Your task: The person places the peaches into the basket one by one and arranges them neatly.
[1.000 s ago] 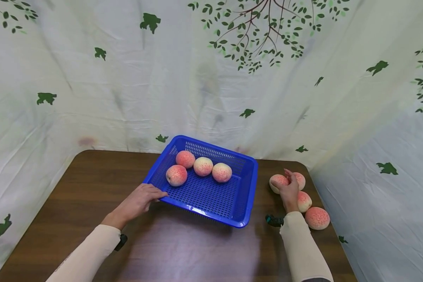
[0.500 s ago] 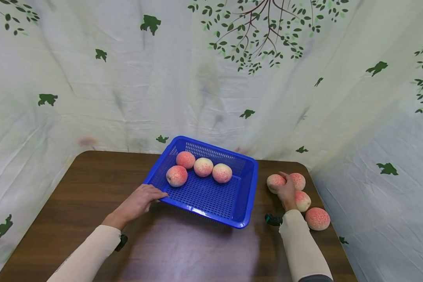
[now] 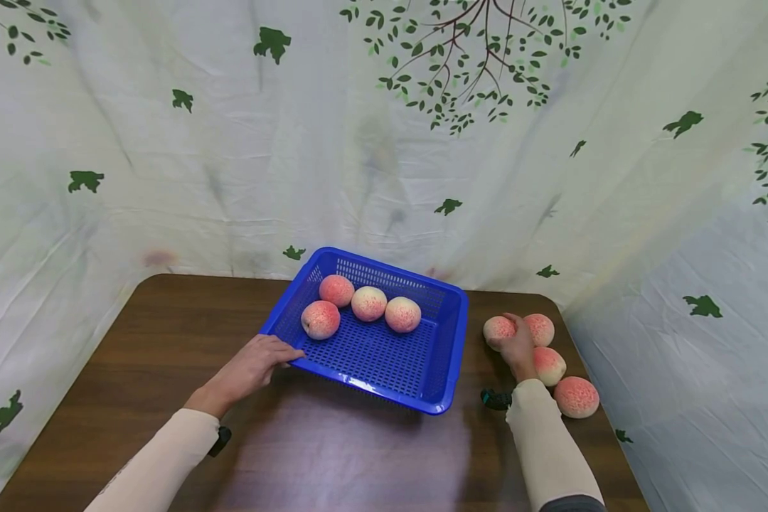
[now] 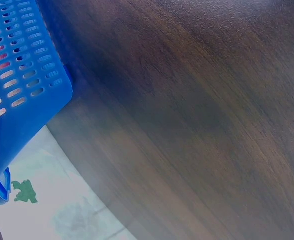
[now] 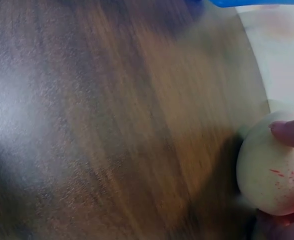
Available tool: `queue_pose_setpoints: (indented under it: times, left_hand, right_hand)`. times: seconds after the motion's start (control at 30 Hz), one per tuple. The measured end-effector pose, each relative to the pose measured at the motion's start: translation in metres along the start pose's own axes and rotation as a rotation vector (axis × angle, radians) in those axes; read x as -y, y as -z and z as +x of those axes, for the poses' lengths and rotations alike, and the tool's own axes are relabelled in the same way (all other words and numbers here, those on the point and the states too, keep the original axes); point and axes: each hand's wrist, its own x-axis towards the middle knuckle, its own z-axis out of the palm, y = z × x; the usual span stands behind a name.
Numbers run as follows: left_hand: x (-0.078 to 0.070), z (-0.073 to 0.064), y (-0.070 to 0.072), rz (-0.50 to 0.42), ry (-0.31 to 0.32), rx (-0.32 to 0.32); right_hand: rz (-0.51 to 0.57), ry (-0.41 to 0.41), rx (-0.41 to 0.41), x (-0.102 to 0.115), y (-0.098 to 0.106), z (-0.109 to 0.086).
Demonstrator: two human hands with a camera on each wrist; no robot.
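In the head view, my left hand (image 3: 260, 368) grips the near left corner of a blue perforated plastic basket (image 3: 384, 387). Several pink and cream peaches lie inside, such as a pale peach (image 3: 402, 314) and a redder peach (image 3: 321, 320). On the table's right side, my right hand (image 3: 517, 348) holds a peach (image 3: 498, 330) between thumb and fingers. In the right wrist view, a fingertip lies on the cream side of this peach (image 5: 269, 172). Beside that hand lie three more peaches: one behind (image 3: 540, 330), one by the wrist (image 3: 550, 366) and one nearer (image 3: 576, 397).
The brown wooden table (image 3: 345, 462) has rounded back corners. A white curtain (image 3: 230, 178) printed with leaves hangs behind it and along its sides. Dark wrist devices are worn on both arms, one showing beside the right sleeve (image 3: 496, 400).
My right hand has moved slightly left and its fingers have come around the peach, which has shifted a little left. The left hand and basket have stayed in place.
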Motion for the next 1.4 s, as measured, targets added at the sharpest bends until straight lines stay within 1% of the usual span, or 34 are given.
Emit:
queue_pose_setpoints:
  times: [0.17,0.3,0.53,0.73,0.83,1.07,1.2,1.3,1.4]
  left_hand:
    - [0.000,0.000,0.000,0.002,-0.002,-0.001]
    - [0.000,0.000,0.000,0.001,0.003,0.007]
    - [0.000,0.001,0.000,0.004,-0.008,-0.001]
    - [0.000,0.002,0.000,0.002,-0.021,-0.014]
    - [-0.001,0.003,0.001,-0.003,-0.016,-0.009]
    - [-0.003,0.002,0.003,-0.005,-0.012,0.001]
    - [-0.002,0.001,0.003,-0.006,0.000,0.009]
    - [-0.002,0.000,0.002,-0.007,0.003,0.005]
    - [-0.001,0.000,0.002,-0.006,-0.009,-0.008]
  right_hand:
    - [-0.033,0.016,-0.008,-0.003,-0.001,0.001]
    - [-0.044,0.008,-0.009,-0.004,-0.001,0.001]
    - [-0.013,0.000,-0.038,-0.007,-0.003,-0.002]
    - [-0.023,0.009,-0.049,-0.004,-0.001,-0.006]
    - [-0.017,0.010,-0.050,0.000,0.001,-0.008]
    - [0.047,0.072,-0.072,0.012,0.005,-0.015]
    - [0.076,0.089,-0.073,0.021,0.006,-0.019]
    - [0.093,0.098,-0.078,0.027,0.006,-0.021]
    - [0.111,0.102,-0.091,0.033,0.006,-0.024]
